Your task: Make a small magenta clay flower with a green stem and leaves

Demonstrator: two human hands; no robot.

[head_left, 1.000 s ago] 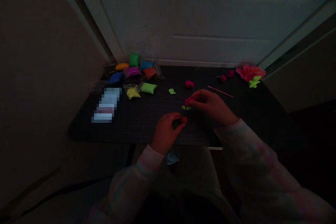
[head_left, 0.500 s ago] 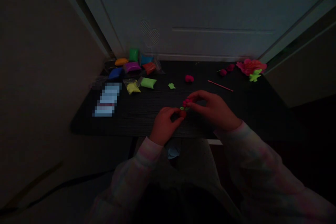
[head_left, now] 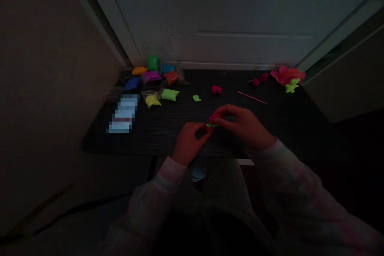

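My left hand (head_left: 190, 142) is closed in a pinch at the middle of the dark table. Between its thumb and forefinger sits a small, round red-orange piece (head_left: 209, 130), probably clay, dim in this light. My right hand (head_left: 241, 125), also pinching, grips a lumpy pink clay piece (head_left: 213, 119). Thin light-green clay leaves (head_left: 211, 125) show just below the pink clay, right above the red-orange piece. The fingertips of both hands are close together. Whether the pieces are joined is hard to make out.
Several bags of coloured clay, including a light-green one (head_left: 169, 95), lie at the back left, near a blurred bright panel (head_left: 123, 114). Behind my hands are a green scrap (head_left: 197, 98), a pink lump (head_left: 216, 89) and a pink stick (head_left: 252, 97). A pink flower (head_left: 288, 76) sits back right.
My hands have come together, bringing the pink clay and green leaves against the red-orange piece. The whole view has shifted slightly as the head moved. Over the last half second little differs.
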